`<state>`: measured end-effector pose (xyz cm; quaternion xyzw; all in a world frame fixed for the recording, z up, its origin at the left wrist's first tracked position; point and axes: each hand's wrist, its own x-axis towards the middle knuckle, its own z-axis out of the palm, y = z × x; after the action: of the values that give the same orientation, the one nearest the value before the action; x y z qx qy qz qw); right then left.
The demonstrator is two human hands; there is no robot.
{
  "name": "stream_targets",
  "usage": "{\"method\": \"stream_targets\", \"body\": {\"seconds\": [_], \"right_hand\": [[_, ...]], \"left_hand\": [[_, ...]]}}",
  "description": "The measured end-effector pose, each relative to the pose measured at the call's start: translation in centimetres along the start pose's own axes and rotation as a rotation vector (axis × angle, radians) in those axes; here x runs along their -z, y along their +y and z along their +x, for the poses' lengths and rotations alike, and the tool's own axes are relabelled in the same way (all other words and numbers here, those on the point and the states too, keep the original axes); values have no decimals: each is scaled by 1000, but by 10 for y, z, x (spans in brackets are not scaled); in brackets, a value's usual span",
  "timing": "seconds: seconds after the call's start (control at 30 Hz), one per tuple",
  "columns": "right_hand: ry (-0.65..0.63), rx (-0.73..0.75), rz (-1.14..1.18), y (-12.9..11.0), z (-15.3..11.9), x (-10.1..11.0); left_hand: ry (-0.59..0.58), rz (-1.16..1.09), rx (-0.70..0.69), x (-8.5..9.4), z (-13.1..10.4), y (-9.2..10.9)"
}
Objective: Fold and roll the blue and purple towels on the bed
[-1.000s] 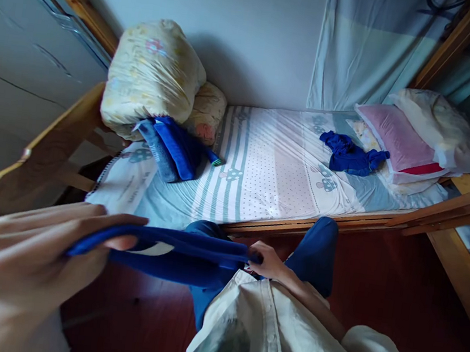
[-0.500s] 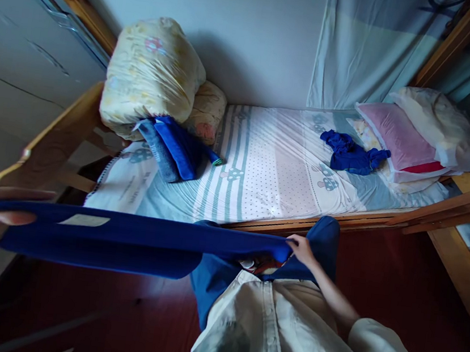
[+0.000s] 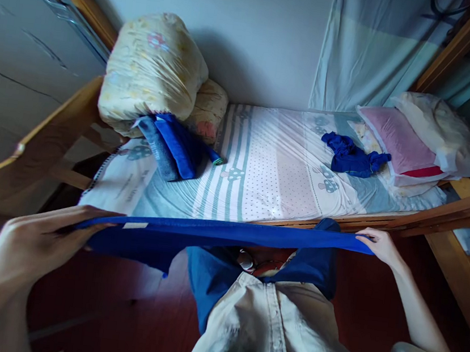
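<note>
- The bed fills the middle of the view, a wooden frame with a striped and dotted sheet, running left to right against the far wall.
- A bulky pale yellow bundle of bedding sits at the far left end of the bed; at the far right lie stacked pillows, 1 of them pink.
- The blue garment is stretched flat and taut between the 2 hands, held in the air just near of the bed's front edge and above the person's lap. A small white tag shows on it close to the left end.
- A folded blue stack leans against the yellow bundle; a crumpled blue cloth lies on the sheet near the pillows.
- The left hand is closed in a pinch on the garment's left end, thumb over the fabric.
- The right hand grips the right end with its fingers curled round the edge.
- Judging by the pull, the step in hand is spreading the garment out straight for folding. The next move would call for bringing the 2 ends together evenly, keeping both pinches firm so the cloth does not sag or twist.
</note>
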<state>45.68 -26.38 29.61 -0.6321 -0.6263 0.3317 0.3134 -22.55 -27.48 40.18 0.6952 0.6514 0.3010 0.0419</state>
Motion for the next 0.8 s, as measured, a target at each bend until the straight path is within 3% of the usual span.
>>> {"method": "stream_targets", "body": {"seconds": [0.13, 0.27, 0.4, 0.63, 0.8], "right_hand": [[29, 40, -91, 4, -4, 25], [119, 81, -248, 2, 2, 37], [222, 73, -321, -8, 11, 47], [226, 4, -272, -38, 25, 64], [279, 48, -161, -55, 32, 75]], "left_hand": [[-151, -119, 29, 0, 7, 28], [-224, -91, 67, -12, 10, 19], [-167, -22, 127, -15, 11, 14], [-49, 65, 119, -8, 11, 18], [-89, -251, 356, -21, 5, 19]]}}
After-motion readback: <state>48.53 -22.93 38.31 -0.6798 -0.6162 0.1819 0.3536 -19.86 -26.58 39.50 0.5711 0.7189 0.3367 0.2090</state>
